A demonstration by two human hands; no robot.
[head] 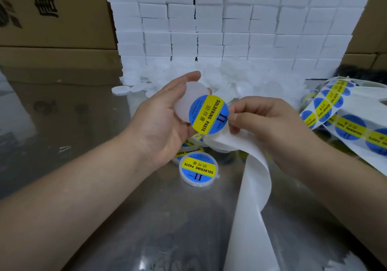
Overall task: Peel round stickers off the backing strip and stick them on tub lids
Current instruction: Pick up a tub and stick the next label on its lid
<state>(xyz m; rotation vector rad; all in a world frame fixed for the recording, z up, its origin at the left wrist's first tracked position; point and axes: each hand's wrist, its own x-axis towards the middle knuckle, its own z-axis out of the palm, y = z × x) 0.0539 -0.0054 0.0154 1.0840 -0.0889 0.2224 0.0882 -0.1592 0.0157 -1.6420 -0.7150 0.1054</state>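
Observation:
My left hand (165,113) holds a plain translucent tub lid (191,94) between thumb and fingers, tilted toward me. A round blue and yellow "SOLDERING PASTE" sticker (208,114) overlaps the lid's lower right part. My right hand (270,128) pinches the sticker's right edge and also grips the white backing strip (249,187), which curls down toward me. A labelled tub (198,169) lies on the table under my hands, with more labelled ones behind it.
A strip of unpeeled stickers (343,122) loops at the right. A heap of plain white lids (209,76) lies ahead, before a wall of white boxes (230,23). Cardboard cartons (52,19) stand at the left. The table (83,124) is shiny metal.

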